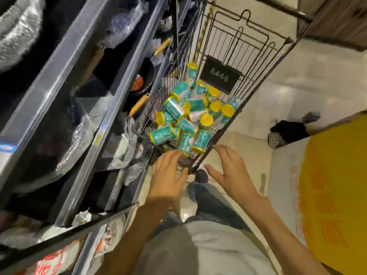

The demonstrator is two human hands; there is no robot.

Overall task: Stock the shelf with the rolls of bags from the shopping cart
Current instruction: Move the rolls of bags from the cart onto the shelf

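A black wire shopping cart (256, 62) stands ahead of me, holding several teal rolls of bags (174, 108) with yellow ends, heaped loosely in its basket. My left hand (168, 173) hovers at the cart's near rim, fingers spread and relaxed, its fingertips close to the nearest roll (185, 143). My right hand (230, 169) is open too, fingers straight, just over the cart's near right corner. Neither hand holds anything. The grey shelf (111, 108) runs along the left side.
The shelf's tiers hold plastic-wrapped pans (87, 124), wooden-handled tools (139, 104) and packaged goods. A yellow and white carton (327, 185) sits at the right. A dark bundle (288, 132) lies on the pale tiled floor beyond it. My legs are below the cart.
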